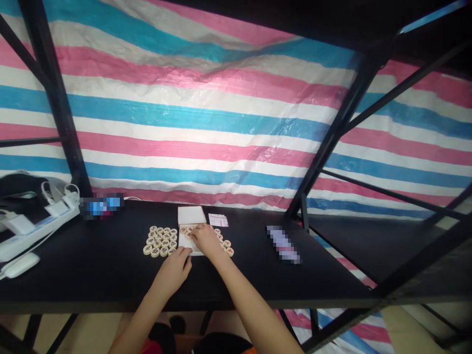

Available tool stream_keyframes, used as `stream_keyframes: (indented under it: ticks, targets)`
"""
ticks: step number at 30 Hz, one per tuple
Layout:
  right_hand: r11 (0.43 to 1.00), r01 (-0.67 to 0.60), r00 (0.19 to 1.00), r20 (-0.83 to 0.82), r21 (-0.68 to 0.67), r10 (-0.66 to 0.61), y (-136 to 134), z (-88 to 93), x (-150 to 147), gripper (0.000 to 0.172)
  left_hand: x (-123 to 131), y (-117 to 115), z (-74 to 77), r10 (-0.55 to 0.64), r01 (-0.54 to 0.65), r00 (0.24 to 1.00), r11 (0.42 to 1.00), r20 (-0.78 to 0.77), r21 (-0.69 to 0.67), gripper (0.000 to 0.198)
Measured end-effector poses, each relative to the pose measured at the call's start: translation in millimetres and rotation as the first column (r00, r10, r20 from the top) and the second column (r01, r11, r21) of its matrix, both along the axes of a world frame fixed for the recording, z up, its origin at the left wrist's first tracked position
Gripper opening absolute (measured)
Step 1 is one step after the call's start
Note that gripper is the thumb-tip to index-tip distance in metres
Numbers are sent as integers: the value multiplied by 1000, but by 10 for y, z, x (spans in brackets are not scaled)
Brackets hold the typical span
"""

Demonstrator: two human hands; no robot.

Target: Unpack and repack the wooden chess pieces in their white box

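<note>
A small white box (183,240) lies open on the black table, its lid part (191,215) folded back behind it. A few round Chinese chess pieces (183,230) with red characters sit along the box's far side. My right hand (205,240) reaches over the box, its fingers bent together at a Chinese chess piece (188,235) there; the palm hides part of the box. My left hand (176,268) rests at the box's near left corner, fingers stretched and thumb apart. Black-character pieces (163,244) lie in rows to the left; red-character pieces (227,244) lie to the right, partly covered by my right hand.
Behind the red pieces lies a pink-and-white card (218,220). A blurred phone-like object (283,244) is at the right, another blurred device (105,205) at the back left. A white power strip (37,235) with plugs lies far left. Black frame posts (332,137) flank the table.
</note>
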State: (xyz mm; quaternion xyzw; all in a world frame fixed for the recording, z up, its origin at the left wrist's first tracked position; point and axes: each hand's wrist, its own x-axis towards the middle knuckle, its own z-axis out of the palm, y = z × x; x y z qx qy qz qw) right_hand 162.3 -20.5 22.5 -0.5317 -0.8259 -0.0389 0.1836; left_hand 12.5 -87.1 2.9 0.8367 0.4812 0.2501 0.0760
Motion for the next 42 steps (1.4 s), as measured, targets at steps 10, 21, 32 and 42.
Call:
stream_keyframes:
  ticks: [10,21,32,42]
  targets:
    - [991,-130,991,-31,-20,129,-38,49,101,21,0,16,-32,-11,11,1000,1000,8,21,27]
    - [931,301,943,-83,-207,-324,203,48,733,16,-11,21,-56,-9,9,999,1000,48,14,27]
    - [996,-24,988,-155,-91,9,87,250,248,16,-5,10,-32,1,-2,999,1000,38,16,27]
    - [975,-220,965,-155,-39,212,187,1,-106,12,-9,12,-34,8,-8,1000,999,8,48,29]
